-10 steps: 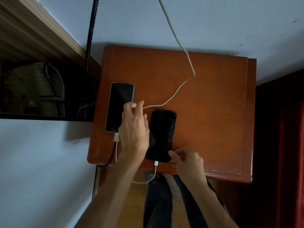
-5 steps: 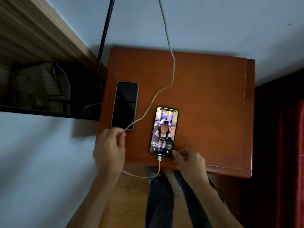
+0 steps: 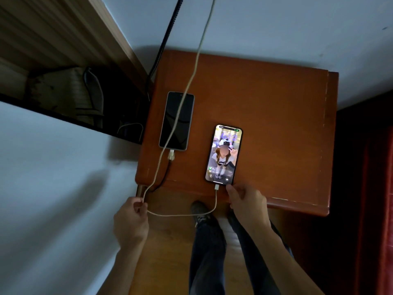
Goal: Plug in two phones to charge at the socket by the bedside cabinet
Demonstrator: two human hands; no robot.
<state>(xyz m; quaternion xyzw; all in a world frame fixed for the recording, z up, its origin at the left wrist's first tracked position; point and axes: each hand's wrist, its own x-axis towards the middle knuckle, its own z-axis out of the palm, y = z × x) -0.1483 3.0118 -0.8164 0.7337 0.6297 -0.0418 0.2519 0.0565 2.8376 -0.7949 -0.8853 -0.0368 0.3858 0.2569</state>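
Two phones lie on the orange-brown bedside cabinet [image 3: 276, 116]. The left phone [image 3: 177, 121] has a dark screen and a black cable [image 3: 164, 175] plugged into its near end. The right phone [image 3: 224, 154] has a lit screen and a white cable [image 3: 195, 67] plugged into its near end. That white cable runs from the top of the view across the left phone, off the cabinet's front left corner and loops back to the right phone. My left hand [image 3: 130, 220] pinches the white cable below the corner. My right hand [image 3: 247, 204] touches the lit phone's near right corner.
A white bed surface [image 3: 53, 188] lies on the left, with a dark gap [image 3: 89, 99] and a wooden headboard [image 3: 53, 28] beyond it. The pale wall [image 3: 276, 24] is behind the cabinet. My legs [image 3: 223, 252] stand on the wooden floor in front. Dark red furniture [image 3: 378, 188] borders the right.
The right phone's screen lit up. My left hand drew back from between the phones to below the cabinet's front left corner, pulling the white cable across the left phone. My right hand stayed put.
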